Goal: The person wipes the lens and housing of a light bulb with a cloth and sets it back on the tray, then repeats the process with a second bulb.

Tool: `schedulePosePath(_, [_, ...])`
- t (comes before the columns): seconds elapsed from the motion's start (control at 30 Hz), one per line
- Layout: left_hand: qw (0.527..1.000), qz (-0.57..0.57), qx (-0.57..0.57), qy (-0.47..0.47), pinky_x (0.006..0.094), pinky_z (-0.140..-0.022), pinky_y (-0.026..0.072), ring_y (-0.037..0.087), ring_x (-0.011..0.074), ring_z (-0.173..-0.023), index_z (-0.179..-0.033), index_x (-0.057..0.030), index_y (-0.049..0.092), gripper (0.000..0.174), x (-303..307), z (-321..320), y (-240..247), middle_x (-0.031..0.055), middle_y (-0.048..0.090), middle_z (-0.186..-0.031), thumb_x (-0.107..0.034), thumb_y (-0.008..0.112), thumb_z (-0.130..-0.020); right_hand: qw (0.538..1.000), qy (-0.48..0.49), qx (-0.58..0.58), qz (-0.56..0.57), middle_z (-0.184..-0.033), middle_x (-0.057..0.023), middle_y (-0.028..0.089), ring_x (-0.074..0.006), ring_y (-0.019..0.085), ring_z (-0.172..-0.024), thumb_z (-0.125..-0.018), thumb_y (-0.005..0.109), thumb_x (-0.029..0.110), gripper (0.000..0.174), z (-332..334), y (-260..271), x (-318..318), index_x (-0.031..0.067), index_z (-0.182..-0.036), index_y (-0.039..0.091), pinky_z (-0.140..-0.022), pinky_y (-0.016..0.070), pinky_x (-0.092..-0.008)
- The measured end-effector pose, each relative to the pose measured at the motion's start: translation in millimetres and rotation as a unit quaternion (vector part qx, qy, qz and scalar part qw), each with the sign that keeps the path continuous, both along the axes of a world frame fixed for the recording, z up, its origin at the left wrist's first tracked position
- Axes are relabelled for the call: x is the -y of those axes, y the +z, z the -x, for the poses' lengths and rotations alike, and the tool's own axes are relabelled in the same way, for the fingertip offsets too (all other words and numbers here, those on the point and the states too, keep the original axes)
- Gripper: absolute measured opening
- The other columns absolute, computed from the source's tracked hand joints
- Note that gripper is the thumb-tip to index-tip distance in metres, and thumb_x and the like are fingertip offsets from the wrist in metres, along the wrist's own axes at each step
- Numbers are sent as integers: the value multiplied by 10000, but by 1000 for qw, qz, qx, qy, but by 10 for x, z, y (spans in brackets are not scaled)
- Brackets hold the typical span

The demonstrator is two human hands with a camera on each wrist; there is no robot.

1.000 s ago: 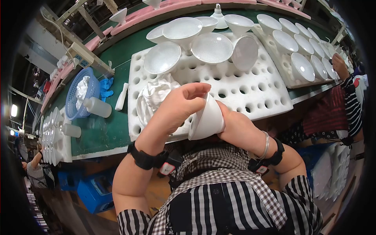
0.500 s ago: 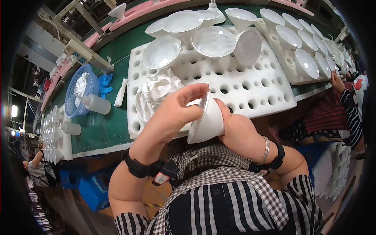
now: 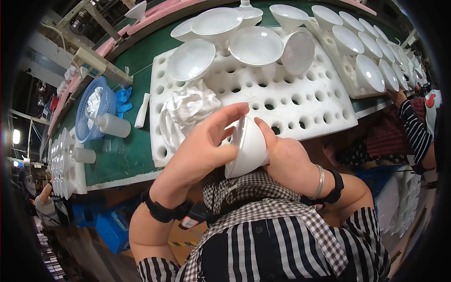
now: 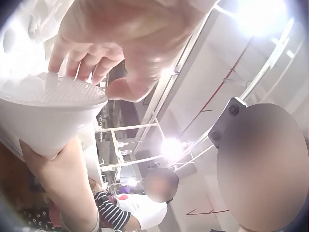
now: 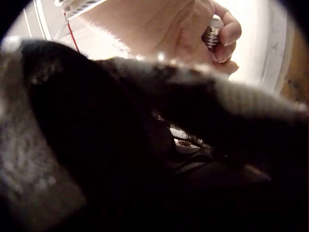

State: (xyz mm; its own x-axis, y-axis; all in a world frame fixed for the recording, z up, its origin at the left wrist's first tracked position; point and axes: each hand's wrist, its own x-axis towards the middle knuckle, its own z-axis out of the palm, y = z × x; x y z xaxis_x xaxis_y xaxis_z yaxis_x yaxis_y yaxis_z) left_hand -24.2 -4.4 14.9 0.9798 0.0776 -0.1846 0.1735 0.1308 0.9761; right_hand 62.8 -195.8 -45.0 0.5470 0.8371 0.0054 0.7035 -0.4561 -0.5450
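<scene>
A white cone-shaped reflector lamp (image 3: 253, 145) is tilted on its side in front of the body, its clear textured lens (image 4: 53, 89) facing the left hand. My right hand (image 3: 289, 157) grips its narrow end; in the right wrist view the fingers curl round the metal screw base (image 5: 212, 34). At the lens side, my left hand (image 3: 197, 141) has its fingers spread, with fingertips at the far edge and thumb close to the near rim. Behind the left hand, a crumpled white cloth (image 3: 188, 110) lies on a white foam board (image 3: 300, 110) with rows of holes.
Several similar lamps (image 3: 256, 45) stand along the board's back. A second foam board (image 3: 347, 84) with lamps is at right, near another person's arm (image 3: 416, 124). Left are a blue basket (image 3: 108, 101), a white bottle (image 3: 115, 125) and a blue glove (image 3: 123, 101).
My left thumb has moved down along the lens and the fingers have spread wider. The lamp has shifted slightly toward the body, still in my right hand.
</scene>
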Motion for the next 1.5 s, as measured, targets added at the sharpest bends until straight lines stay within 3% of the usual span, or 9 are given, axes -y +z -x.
schedulePosePath(0.47, [999, 3, 34, 2, 388, -1161, 324, 479, 241, -1342, -1465, 24, 417, 730, -10, 14, -42, 164, 517, -1420, -66, 675, -788, 996, 41, 72, -30, -793, -150, 665, -290, 657, -600, -782, 609, 32, 761, 62, -32, 12, -47, -1487, 331, -527, 521, -395])
schedulePosePath(0.7, [991, -75, -2, 110, 287, -916, 487, 630, 164, -1039, -1326, 18, 567, 452, -74, -133, -283, 102, 687, -1073, 13, 635, -879, 992, 55, 105, -47, -787, -134, 662, -283, 638, -575, -790, 607, 41, 769, 55, -26, 47, -44, -1499, 323, -506, 510, -394])
schedulePosePath(0.8, [731, -594, 268, 204, 331, -808, 517, 664, 305, -897, -1218, -27, 648, 422, -318, -79, -337, 180, 686, -1006, -76, 750, -812, 993, 53, 86, -68, -806, -141, 665, -296, 644, -610, -749, 653, 33, 803, -14, 42, 49, -49, -1484, 341, -547, 518, -409])
schedulePosePath(0.9, [535, -804, 128, 227, 378, -786, 522, 660, 318, -904, -1146, -17, 679, 384, -355, -45, -413, 173, 679, -1034, -123, 775, -789, 991, 36, 91, -89, -825, -150, 667, -314, 650, -656, -703, 690, 18, 777, -123, 71, -8, -53, -1426, 417, -585, 521, -415])
schedulePosePath(0.97, [596, -766, 65, 232, 430, -792, 513, 644, 356, -906, -1091, -13, 697, 356, -471, 35, -642, 170, 668, -1025, -145, 767, -769, 988, 30, 118, -99, -828, -151, 668, -318, 651, -669, -694, 695, 14, 738, -234, 49, -61, -51, -1389, 452, -593, 522, -415])
schedulePosePath(1.03, [804, -537, 76, 243, 453, -810, 500, 628, 396, -902, -1099, -31, 702, 344, -587, 55, -484, 151, 666, -989, -103, 727, -763, 983, 20, 143, -111, -831, -151, 669, -321, 653, -681, -686, 700, 10, 701, -298, 77, -139, -48, -1351, 488, -602, 523, -415])
schedulePosePath(1.3, [807, -523, 266, 69, 412, -968, 481, 579, 358, -1159, -1099, -80, 716, 377, -61, -171, -172, 157, 598, -1274, -21, 661, -731, 976, 25, 114, -182, -749, -127, 634, -341, 621, -654, -735, 639, 67, 146, -374, 25, -211, 49, -880, 633, -589, 504, -445])
schedulePosePath(1.43, [990, -64, 37, 120, 333, -881, 501, 672, 256, -943, -1123, 1, 676, 256, -359, -375, -291, 134, 713, -982, -107, 569, -918, 970, 45, 189, -147, -776, -107, 631, -336, 615, -666, -727, 657, 43, 492, -353, 106, -257, 53, -1217, 612, -584, 491, -455])
schedulePosePath(1.5, [980, -162, 14, 118, 331, -840, 505, 672, 240, -886, -1127, 20, 660, 258, -508, -370, -526, 115, 714, -895, -126, 572, -932, 964, 70, 184, -178, -773, -101, 618, -333, 608, -667, -689, 697, 29, 661, -364, 101, -217, 51, -1332, 546, -594, 491, -451])
